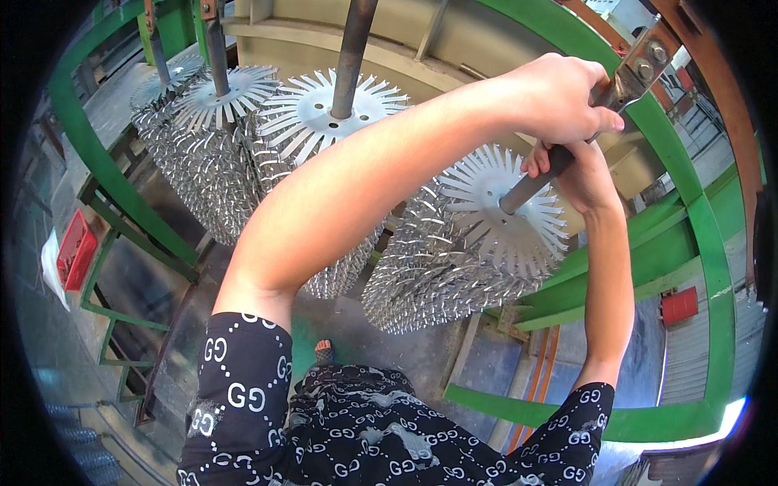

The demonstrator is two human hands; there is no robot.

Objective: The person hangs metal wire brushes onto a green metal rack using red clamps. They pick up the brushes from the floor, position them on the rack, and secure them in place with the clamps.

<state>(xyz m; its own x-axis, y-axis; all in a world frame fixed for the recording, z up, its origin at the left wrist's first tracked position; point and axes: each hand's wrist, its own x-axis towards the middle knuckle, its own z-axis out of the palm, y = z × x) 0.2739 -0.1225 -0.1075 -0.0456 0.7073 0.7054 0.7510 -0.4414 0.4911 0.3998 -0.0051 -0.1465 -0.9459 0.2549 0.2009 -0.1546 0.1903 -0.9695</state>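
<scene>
While standing beside a green frame [717, 275], facing a row of bristly metal columns [207, 174] on the left. Facing also a nearer column [438, 267] on the right, leaning in view, topped by a slotted disc [478, 194]. Gripping the dark rod [531, 193] rising from that disc, with the right hand's [579, 178] fingers [532, 159] clamped round it. Holding the left hand [567, 97] just above, near a bolted bracket [648, 57]; cannot tell, with fingertips partly hidden, whether clamped or loose.
</scene>
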